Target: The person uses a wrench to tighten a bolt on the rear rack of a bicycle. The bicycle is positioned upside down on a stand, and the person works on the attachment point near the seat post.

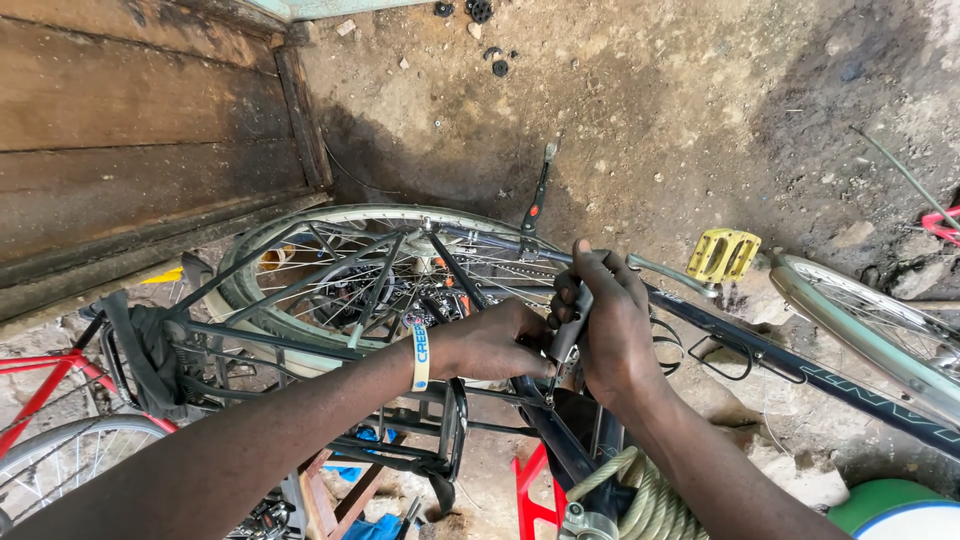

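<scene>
A dark bicycle frame (pixel 800 372) lies upside down before me, its rear wheel (pixel 330 250) with spokes and a black carrier rack (pixel 300 345) to the left. My right hand (pixel 612 325) is wrapped around a dark-handled tool (pixel 566 335) held against the frame near the seat tube. My left hand (pixel 495 340), with a white wristband, pinches the frame right beside the tool's tip. A yellow pedal (pixel 724 254) sticks up just right of my hands.
Wooden planks (pixel 130 120) form a wall at the left. A red bicycle's frame and wheel (pixel 50 420) stand at lower left. A coiled greenish cable lock (pixel 640 500) hangs below my hands. A red-handled tool (pixel 538 200) lies on the dirt floor behind the wheel.
</scene>
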